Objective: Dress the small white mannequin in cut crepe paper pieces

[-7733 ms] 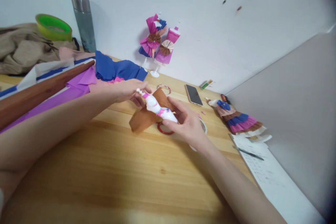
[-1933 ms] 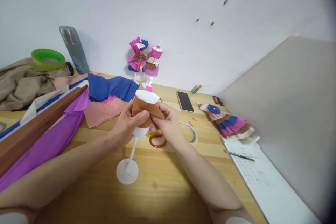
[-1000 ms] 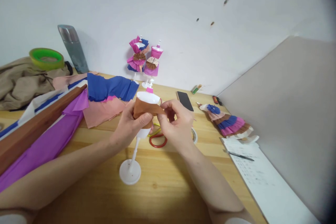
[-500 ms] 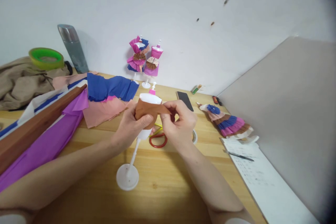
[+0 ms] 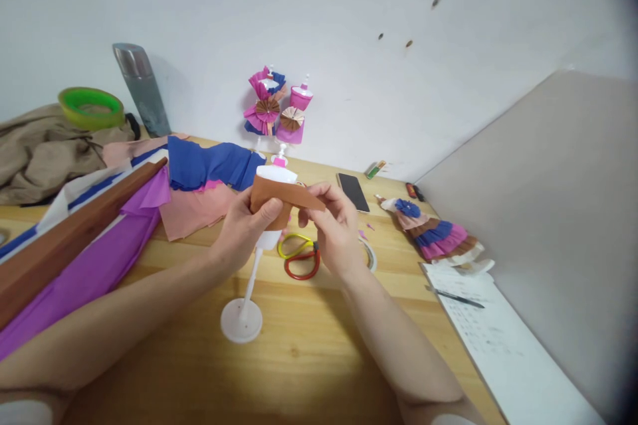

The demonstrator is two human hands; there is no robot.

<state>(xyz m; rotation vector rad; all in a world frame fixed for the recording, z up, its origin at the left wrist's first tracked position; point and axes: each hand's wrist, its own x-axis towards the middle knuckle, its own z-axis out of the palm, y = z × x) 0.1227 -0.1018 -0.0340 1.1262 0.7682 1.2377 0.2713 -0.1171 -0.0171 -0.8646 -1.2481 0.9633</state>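
Observation:
A small white dress form (image 5: 270, 240) on a stand, its round base (image 5: 241, 321) lifted at a tilt or resting on the table, I cannot tell which. Brown crepe paper (image 5: 272, 198) wraps round its upper body. My left hand (image 5: 242, 222) is closed round the form's side, thumb pressing the paper against the front. With fingers pinched, my right hand (image 5: 336, 229) holds the loose end of the brown paper out to the right. Scissors with red and yellow handles (image 5: 302, 268) lie on the table behind, partly hidden by my right hand, next to a tape roll (image 5: 370, 255).
Coloured paper strips, including a blue stack (image 5: 214, 165) and a purple sheet (image 5: 114, 246), lie left. Two dressed forms (image 5: 268, 103) stand by the wall. A phone (image 5: 353, 192), a paper dress (image 5: 438, 232), a notebook (image 5: 503, 332) with a pen, and a bottle (image 5: 144, 93) surround the work.
The form has moved slightly up and left in view. The brown paper's loose end now stretches wider across the front, and more of the scissors shows.

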